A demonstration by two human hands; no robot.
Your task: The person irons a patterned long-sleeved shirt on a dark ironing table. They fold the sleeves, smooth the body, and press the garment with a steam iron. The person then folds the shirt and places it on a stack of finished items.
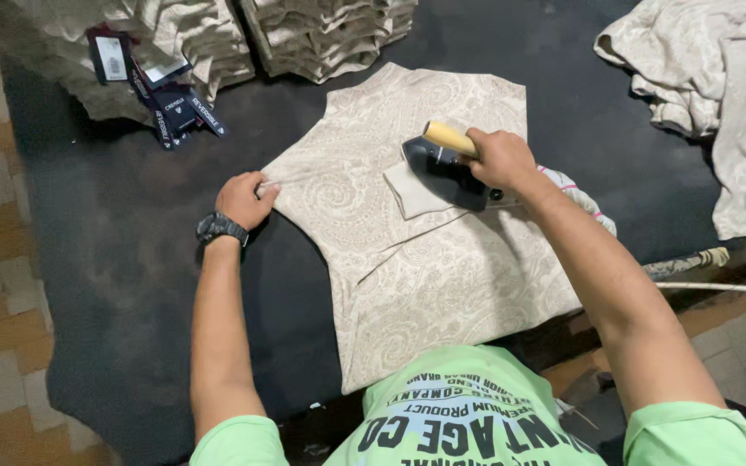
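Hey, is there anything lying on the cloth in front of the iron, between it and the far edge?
Nothing visible. The iron, held by the right hand, sits on the patterned cloth. The cloth beyond it lies flat and bare. The left hand pinches the cloth's left edge, off to the side.

One iron point(446, 173), one shirt point(407, 242) laid flat, two folded stacks point(330, 34), one loose cloth heap point(718, 95), one bunch of dark tags point(166, 95), one wristwatch point(220, 228), two hands.
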